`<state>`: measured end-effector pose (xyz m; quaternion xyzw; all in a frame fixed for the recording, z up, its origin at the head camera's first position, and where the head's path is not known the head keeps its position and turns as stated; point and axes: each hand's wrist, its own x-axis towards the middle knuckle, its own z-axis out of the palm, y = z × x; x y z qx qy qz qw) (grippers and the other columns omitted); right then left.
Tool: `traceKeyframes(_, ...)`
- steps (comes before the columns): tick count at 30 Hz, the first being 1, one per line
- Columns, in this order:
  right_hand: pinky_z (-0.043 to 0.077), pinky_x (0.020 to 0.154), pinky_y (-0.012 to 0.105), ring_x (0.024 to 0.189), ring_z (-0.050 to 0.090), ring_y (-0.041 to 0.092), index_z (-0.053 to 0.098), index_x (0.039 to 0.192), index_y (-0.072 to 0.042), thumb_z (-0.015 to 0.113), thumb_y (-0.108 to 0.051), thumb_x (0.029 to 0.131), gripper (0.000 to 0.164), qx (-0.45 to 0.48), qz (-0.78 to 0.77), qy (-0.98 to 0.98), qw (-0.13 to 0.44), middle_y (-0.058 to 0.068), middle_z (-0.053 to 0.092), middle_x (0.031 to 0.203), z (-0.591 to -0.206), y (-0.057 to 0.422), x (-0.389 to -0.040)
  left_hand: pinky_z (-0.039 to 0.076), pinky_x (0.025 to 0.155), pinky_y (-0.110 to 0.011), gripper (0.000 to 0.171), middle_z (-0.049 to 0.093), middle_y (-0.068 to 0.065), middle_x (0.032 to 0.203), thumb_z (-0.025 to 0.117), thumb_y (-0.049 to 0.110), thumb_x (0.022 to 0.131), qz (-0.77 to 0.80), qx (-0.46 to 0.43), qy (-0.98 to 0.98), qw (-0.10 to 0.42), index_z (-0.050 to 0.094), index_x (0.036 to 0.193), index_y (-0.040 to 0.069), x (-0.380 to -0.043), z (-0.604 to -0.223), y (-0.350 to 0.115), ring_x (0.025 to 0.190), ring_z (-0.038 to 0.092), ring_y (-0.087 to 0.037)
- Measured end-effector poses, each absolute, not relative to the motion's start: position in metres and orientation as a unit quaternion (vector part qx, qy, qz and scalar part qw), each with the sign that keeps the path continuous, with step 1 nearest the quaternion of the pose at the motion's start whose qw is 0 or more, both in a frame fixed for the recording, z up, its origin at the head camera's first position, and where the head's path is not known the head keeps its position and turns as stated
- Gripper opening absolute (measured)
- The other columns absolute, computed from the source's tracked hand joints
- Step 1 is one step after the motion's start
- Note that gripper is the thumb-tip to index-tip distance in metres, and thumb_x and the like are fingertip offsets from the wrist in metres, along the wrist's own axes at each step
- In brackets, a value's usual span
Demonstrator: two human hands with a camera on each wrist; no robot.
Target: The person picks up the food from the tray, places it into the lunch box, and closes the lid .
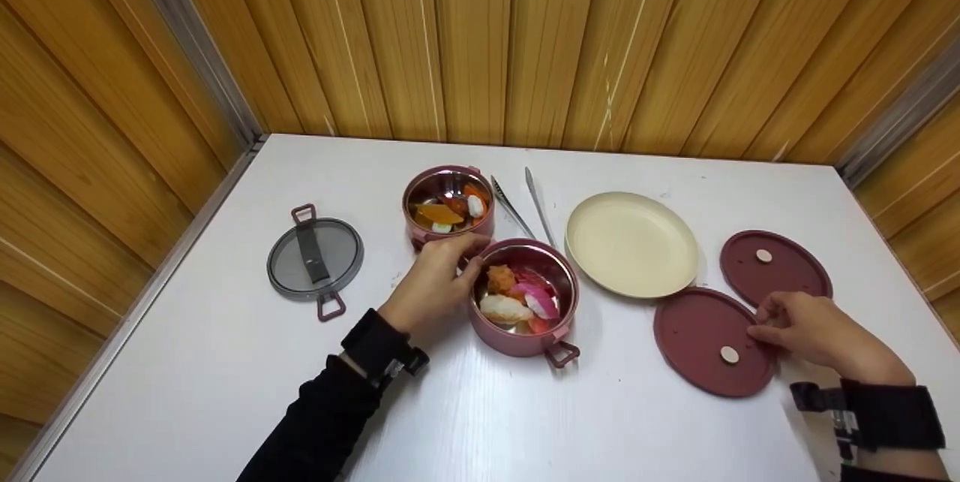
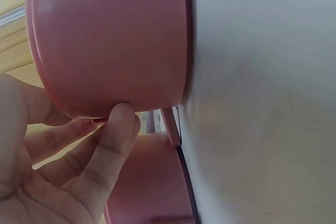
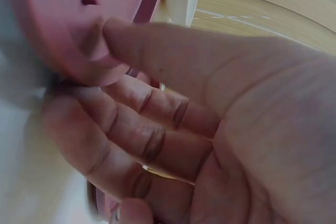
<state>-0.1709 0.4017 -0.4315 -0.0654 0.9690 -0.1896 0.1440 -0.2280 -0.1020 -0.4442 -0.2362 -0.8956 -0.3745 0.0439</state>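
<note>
My left hand holds the near pink lunch bowl at its far-left side, thumb against the wall in the left wrist view. Inside lie an orange fried-looking piece, a pale oblong piece and a pink-and-white piece. At the right, my right hand pinches the edge of the nearer maroon lid. The thumb is on the lid's top and the fingers curl beneath its rim. The second maroon lid lies just behind, beside that hand.
Behind the near bowl stands another pink bowl with orange and white food pieces. Metal tongs lie right of it, then a cream plate. A grey clear lid with two clasps lies at the left. Wood-look panels border the table.
</note>
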Motion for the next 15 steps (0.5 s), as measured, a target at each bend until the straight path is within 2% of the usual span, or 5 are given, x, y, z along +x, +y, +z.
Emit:
traceKeyframes(8,0.043,0.062,0.021,0.075,0.057,0.012,0.066,0.091,-0.001,0.074,-0.015,0.1,0.019,-0.069,-0.19,0.969,0.14,0.001,0.068,0.082,-0.4313,0.4074,-0.1711,0.058,0.111,-0.041,0.032,0.076,-0.01,0.134,0.065,0.01,0.106,-0.378,-0.219,-0.899,0.028,0.071,0.137,0.008,-0.2279,-0.4429,-0.0996,0.128,0.072,-0.025)
traceKeyframes(15,0.044,0.061,0.022,0.068,0.056,0.005,0.064,0.096,-0.001,0.067,-0.016,0.103,0.016,-0.074,-0.219,0.959,0.162,0.0,0.066,0.082,-0.4266,0.4093,-0.1673,0.059,0.11,-0.041,0.032,0.077,-0.012,0.132,0.065,0.008,0.104,-0.381,-0.206,-0.901,0.029,0.072,0.136,0.007,-0.2272,-0.4431,-0.0998,0.125,0.073,-0.026)
